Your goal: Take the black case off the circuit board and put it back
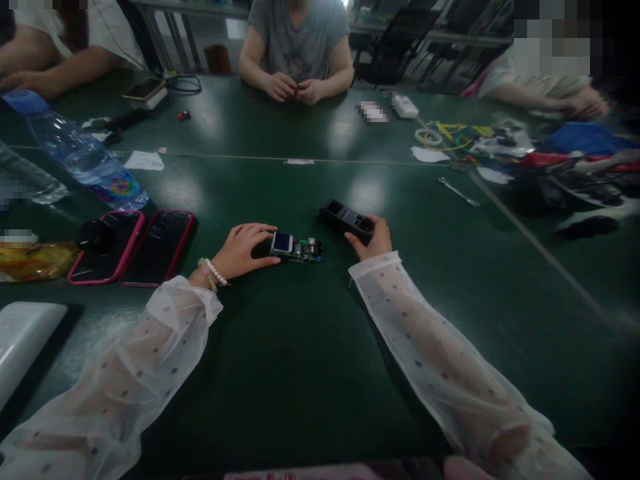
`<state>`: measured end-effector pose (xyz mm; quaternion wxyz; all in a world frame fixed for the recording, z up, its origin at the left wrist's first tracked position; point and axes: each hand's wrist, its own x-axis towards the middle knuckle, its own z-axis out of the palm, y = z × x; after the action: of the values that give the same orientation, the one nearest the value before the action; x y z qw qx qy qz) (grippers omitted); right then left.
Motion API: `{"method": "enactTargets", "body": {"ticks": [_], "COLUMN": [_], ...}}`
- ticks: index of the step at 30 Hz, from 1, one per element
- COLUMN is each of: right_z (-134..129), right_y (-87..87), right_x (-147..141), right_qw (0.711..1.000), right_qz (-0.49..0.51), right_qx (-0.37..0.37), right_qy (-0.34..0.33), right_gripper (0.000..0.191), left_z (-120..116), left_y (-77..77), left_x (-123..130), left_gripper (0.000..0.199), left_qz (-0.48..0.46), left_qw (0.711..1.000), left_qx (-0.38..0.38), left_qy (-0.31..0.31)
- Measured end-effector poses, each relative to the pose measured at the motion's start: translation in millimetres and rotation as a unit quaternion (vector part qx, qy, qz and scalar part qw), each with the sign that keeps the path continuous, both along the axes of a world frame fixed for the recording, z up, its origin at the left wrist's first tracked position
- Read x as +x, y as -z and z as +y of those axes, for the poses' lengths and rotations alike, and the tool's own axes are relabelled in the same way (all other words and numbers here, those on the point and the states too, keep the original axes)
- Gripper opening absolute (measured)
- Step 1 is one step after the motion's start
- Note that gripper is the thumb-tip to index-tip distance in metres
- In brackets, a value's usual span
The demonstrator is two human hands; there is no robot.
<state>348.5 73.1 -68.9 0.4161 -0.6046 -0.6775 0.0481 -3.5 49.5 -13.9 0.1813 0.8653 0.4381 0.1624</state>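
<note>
A small circuit board [300, 250] with a dark square screen lies on the green table [285, 373]. My left hand [245, 250] grips the board's left end, thumb at the near edge and fingertips at the far edge. To the right and a little farther off is a black oblong device casing [345, 219] with a window and cut-outs in its top. My right hand [373, 239] holds the casing by its right end, thumb on the near side and fingers around the far side. Board and casing are apart.
Two phones in red cases [159, 248] lie left of my left hand, with a water bottle [85, 157] behind. A wrench [457, 191] lies right, near tangled cables [460, 137]. A person in grey [299, 40] sits opposite; others sit at both sides.
</note>
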Motion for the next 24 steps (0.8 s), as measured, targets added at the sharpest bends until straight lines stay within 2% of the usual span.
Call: {"method": "enactTargets", "body": {"ticks": [4,8,12,17,24], "right_z": [3,-7,-28,-50,-46], "right_y": [1.3,-11.6,-29.6,-41.0,-30.5], "right_x": [2,-9,-33,-58,-52], "right_qw": [1.0,0.997,0.99,0.989,0.978], "right_qz": [0.015,0.048,0.025,0.041,0.038], "right_qx": [0.003,0.052,0.123,0.057,0.009], "right_qy": [0.001,0.004,-0.069,-0.13,-0.206], "right_gripper": [0.063,0.06,0.062,0.057,0.059], "left_z": [0,0,-1,-2,-1], "left_y": [0.5,2.0,1.5,1.2,3.3], "left_x": [0,0,1,1,0], "left_gripper": [0.055,0.054,0.052,0.052,0.052], "left_qz": [-0.002,-0.001,-0.004,-0.008,-0.009], "left_qw": [1.0,1.0,1.0,1.0,1.0], "left_qx": [0.0,0.005,0.011,0.015,0.015], "left_qy": [0.0,-0.001,-0.001,-0.003,-0.007]}}
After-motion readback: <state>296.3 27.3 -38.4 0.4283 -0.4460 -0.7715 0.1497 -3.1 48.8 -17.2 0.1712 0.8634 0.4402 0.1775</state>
